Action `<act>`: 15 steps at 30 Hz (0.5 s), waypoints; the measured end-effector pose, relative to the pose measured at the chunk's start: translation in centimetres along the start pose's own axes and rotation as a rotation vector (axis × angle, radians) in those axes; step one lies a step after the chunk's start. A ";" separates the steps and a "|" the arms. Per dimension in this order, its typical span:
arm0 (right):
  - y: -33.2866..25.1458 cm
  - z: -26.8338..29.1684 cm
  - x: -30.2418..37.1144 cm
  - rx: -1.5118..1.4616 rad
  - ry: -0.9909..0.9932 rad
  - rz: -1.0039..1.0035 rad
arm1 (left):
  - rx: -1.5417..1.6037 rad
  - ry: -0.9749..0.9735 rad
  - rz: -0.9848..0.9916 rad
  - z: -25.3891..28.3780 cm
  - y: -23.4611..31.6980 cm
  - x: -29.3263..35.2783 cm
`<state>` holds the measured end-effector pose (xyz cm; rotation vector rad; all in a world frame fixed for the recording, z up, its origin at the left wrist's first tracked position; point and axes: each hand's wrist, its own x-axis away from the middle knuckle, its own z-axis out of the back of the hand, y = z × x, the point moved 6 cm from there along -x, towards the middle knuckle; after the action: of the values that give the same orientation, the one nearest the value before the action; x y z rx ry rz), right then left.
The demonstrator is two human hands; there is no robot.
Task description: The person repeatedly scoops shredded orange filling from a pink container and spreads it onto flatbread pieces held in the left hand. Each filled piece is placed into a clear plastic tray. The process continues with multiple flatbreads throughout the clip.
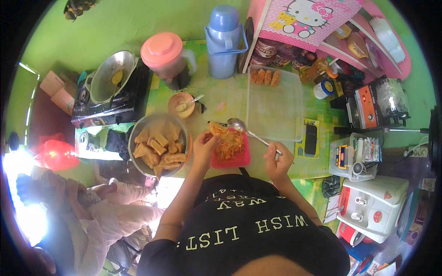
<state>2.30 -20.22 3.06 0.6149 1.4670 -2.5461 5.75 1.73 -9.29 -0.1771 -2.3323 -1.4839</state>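
My left hand (204,148) pinches a piece of fried tofu (214,128) at the left edge of a pink square container (247,160). Shredded orange vegetable filling (230,146) fills that container. In my right hand (279,161) is a metal spoon (258,137), its bowl over the container's far edge, close to the tofu. To the left stands a clear round tub (132,156) of brown fried tofu pieces (157,144). Farther off lies a translucent rectangular tray (275,110), with several orange-brown filled pieces (264,77) in a row at its far end.
Beyond my hands are a small bowl with a spoon (179,105), a pink-lidded pitcher (166,55) and a blue flask (223,46). A wok (103,87) sits on a stove at left. A phone (311,139) lies at right. Another person's legs (119,221) show lower left.
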 end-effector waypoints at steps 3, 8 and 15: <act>2.6 0.8 0.2 -0.074 0.063 -0.185 | 0.067 0.049 -0.011 1.1 0.4 0.8; 3.7 1.4 -0.1 -0.092 0.162 -0.052 | 0.121 0.100 -0.055 3.7 0.6 0.5; 6.3 -4.2 2.1 0.116 -0.160 -0.109 | 0.134 0.106 -0.075 3.8 1.7 0.9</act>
<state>3.60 -19.68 -4.64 0.3443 1.3424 -2.7070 4.55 5.78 -8.93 0.0241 -2.3651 -1.3300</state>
